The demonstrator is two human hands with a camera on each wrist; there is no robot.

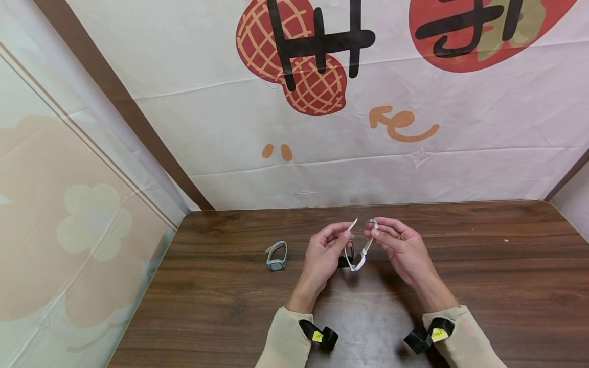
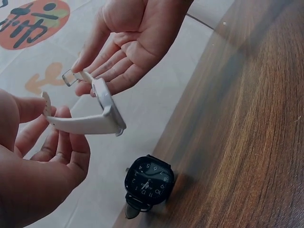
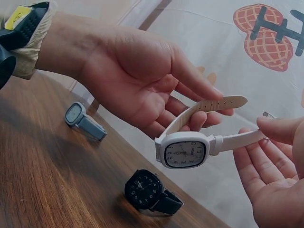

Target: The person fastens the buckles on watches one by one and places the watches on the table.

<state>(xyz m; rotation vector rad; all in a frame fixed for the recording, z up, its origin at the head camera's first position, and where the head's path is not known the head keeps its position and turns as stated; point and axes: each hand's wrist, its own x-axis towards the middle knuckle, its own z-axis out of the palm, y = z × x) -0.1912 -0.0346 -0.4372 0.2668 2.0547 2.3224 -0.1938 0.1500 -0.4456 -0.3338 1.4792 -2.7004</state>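
Note:
A white wristwatch (image 3: 184,151) with a rounded-square face hangs between my two hands, its strap unfastened. My left hand (image 1: 327,251) pinches the strap end with the holes between thumb and fingers. On the other side, my right hand (image 1: 405,249) pinches the buckle end of the strap; the metal buckle (image 2: 70,77) sticks out past the fingertips. Behind and below the white watch, a black wristwatch (image 2: 150,179) stands on the table, partly hidden in the head view. Left of my left hand stands a grey-blue wristwatch (image 1: 276,257) with its strap looped.
The dark wooden table (image 1: 488,286) reaches back to a printed white cloth (image 1: 207,128) hanging along its far edge. Another cloth (image 1: 92,168) hangs on the left side. Each forearm wears a black strap with a camera at the sleeve cuff.

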